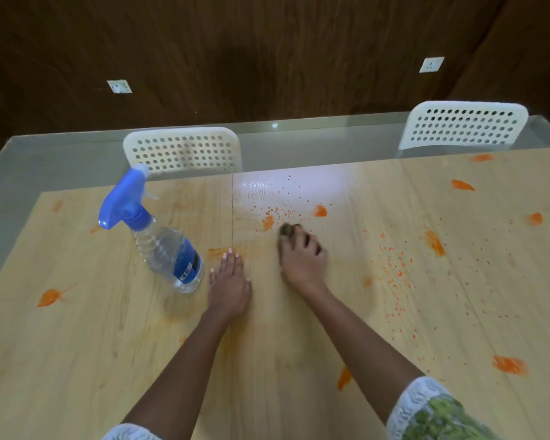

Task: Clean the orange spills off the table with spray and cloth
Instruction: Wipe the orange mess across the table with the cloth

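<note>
Wooden table (115,344), glass-topped, smeared with orange spills (508,365). Spray bottle (159,239) upright, just left of left hand (231,285), fingers flat on tabletop. Right hand (302,258) curled over dark cloth (287,230), beside orange specks.

Cloth (287,230) mostly hidden under fingers (308,244)

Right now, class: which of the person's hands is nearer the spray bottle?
The left hand: it rests flat on the table just right of the spray bottle. The right hand, gripping the cloth, is farther right.
</note>
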